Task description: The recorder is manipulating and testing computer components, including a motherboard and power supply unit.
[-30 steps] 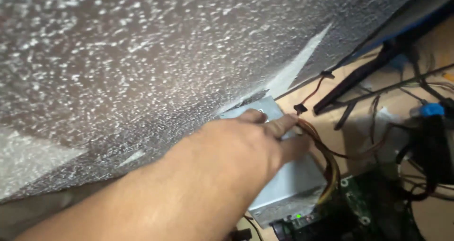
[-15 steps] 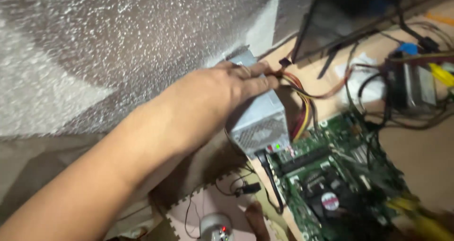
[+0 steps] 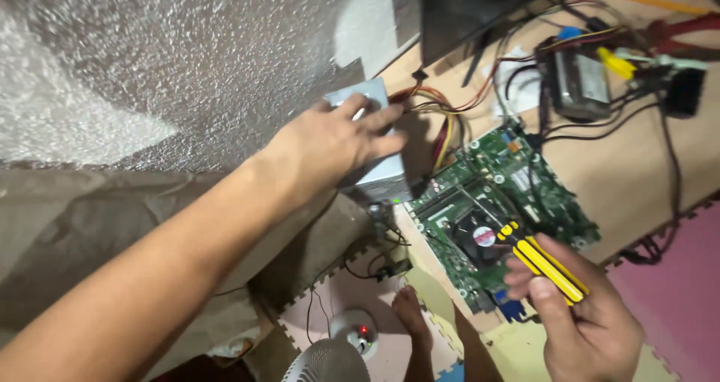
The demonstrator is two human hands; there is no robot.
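Textured grey wall stood behind left hand. Green motherboard lay between both hands, on tan board. Grey power supply box sat under left hand; palm flat, fingers spread over its top. Right hand closed round yellow-and-black screwdriver, tip toward motherboard fan. Bare foot below, beside small fan.

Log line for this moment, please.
left hand: on grey metal power supply box | right hand: holds yellow-black screwdriver over green motherboard
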